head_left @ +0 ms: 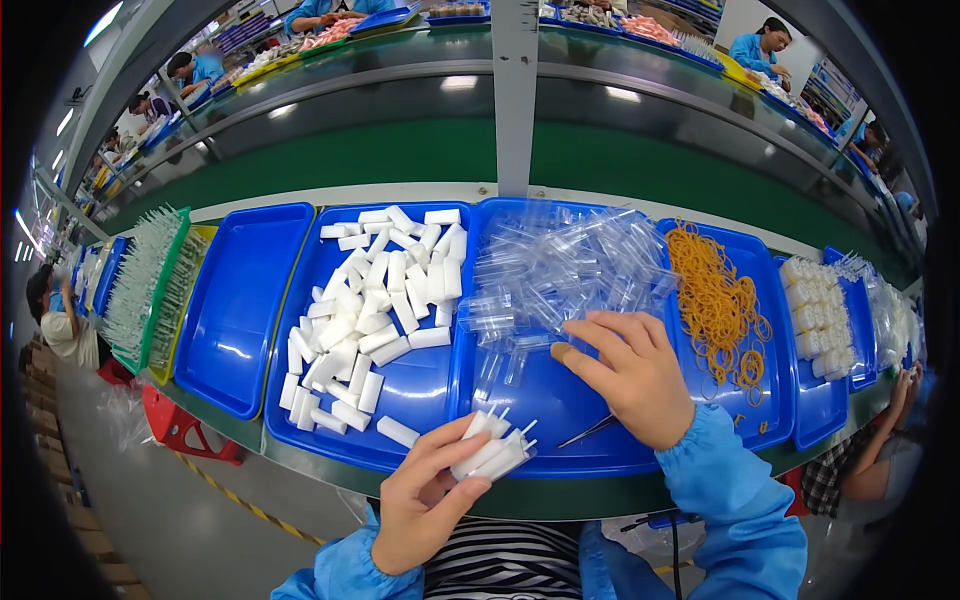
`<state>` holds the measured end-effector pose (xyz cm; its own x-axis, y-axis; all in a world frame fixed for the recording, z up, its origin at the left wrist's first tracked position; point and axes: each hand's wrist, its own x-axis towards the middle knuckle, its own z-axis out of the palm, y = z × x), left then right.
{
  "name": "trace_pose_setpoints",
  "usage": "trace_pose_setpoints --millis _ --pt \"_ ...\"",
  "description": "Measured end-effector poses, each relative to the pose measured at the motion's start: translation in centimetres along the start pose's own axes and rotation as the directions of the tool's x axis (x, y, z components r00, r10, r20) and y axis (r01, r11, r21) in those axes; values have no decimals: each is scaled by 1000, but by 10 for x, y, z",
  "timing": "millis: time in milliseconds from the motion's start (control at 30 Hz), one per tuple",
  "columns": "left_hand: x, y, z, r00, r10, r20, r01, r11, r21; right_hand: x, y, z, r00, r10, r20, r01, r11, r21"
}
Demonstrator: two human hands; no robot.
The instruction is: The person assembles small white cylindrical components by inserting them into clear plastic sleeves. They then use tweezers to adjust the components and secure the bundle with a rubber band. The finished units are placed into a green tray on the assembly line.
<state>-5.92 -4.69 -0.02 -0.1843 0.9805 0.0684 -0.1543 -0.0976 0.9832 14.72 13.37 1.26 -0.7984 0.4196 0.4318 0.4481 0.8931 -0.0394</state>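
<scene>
My left hand (430,495) is closed around a small bundle of white plastic pieces (493,455) with thin white tips pointing up and right, held above the front edge of the trays. My right hand (635,375) reaches over the blue tray of clear plastic sleeves (570,265). Its fingers are stretched out with thumb and index apart, at the near edge of the pile; a tan covering wraps the thumb tip. Whether the fingertips touch a sleeve, I cannot tell. Partly beneath that hand lies a thin dark pointed tool (587,431).
White blocks (375,290) fill a blue tray on the left, beside another blue tray (245,310). Yellow rubber bands (710,300) lie in the tray on the right, with bundled white pieces (817,315) beyond. A metal post (513,110) rises behind the trays. Co-workers sit across the line.
</scene>
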Motion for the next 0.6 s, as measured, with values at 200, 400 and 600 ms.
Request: trace_pose_setpoints --millis 200,400,600 --pt "2 -1 1 996 -88 -11 86 987 -135 -9 5 10 989 -61 132 68 997 -44" --pt "0 -5 -4 996 -16 -86 10 998 -67 -1 8 0 971 183 -153 -162 977 140" --pt "1 -4 5 996 12 -87 -13 1000 -12 9 -6 16 970 231 71 -221 968 -120"
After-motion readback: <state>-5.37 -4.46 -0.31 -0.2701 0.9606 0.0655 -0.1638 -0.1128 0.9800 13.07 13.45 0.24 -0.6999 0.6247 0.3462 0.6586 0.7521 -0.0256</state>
